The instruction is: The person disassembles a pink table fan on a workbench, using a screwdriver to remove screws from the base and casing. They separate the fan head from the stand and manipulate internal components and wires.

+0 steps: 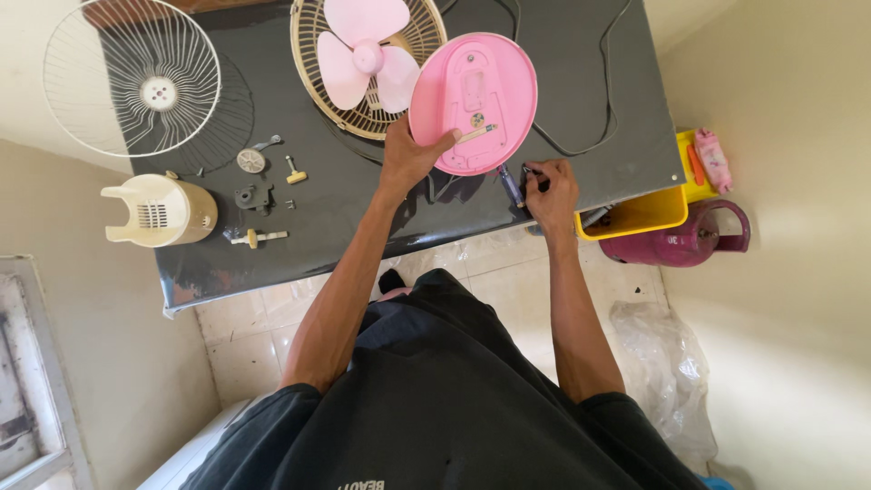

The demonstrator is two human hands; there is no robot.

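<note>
Pink round plastic fan base (473, 102), underside up, tilted on edge over a dark grey table (581, 54).
Gripped at its lower left rim by the left hand (410, 154), fingers curled around the edge and thumb laid on the pink face; leaning against the cream wire rear guard (313, 54) with its pale pink three-blade propeller (363, 54). Right hand (550, 189) closed around a slim dark-handled screwdriver (511, 186) (tip just below the base's lower rim). Elsewhere on the table: white wire front guard (132, 77) at far left, cream plastic motor cover (159, 210), small loose parts (259, 195) between them, black cord (603, 91) trailing right. Beside the table: yellow plastic bin (640, 213) and magenta gas cylinder (680, 243).
</note>
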